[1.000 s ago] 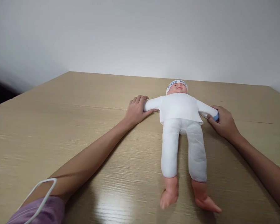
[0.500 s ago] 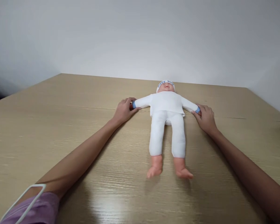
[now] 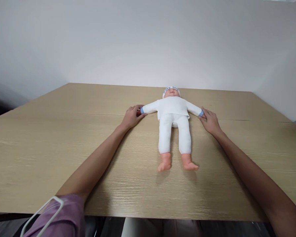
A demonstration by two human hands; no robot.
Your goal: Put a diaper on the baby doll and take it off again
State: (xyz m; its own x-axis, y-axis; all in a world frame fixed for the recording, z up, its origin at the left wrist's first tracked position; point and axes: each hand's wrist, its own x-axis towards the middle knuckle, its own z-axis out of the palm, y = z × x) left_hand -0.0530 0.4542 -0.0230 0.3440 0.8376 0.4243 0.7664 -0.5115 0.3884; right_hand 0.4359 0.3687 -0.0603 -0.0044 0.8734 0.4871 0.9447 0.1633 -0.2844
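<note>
A baby doll lies on its back on a wooden table, its head at the far side and its bare feet toward me. It wears white clothes with blue cuffs and a white headband with blue lettering. My left hand is closed round the doll's hand at the left cuff. At the opposite cuff, my right hand grips the doll's other hand between thumb and fingers. Both doll arms are stretched out sideways, and its hands are mostly hidden by mine.
A pale wall rises behind the table's far edge. The near table edge shows at the bottom, with my lap and a dark floor below. A thin seam crosses the tabletop. A white loop lies over my purple left sleeve.
The view has pulled back, so the near table edge and my lap now show and the doll looks smaller. Both hands keep their hold on the doll.
</note>
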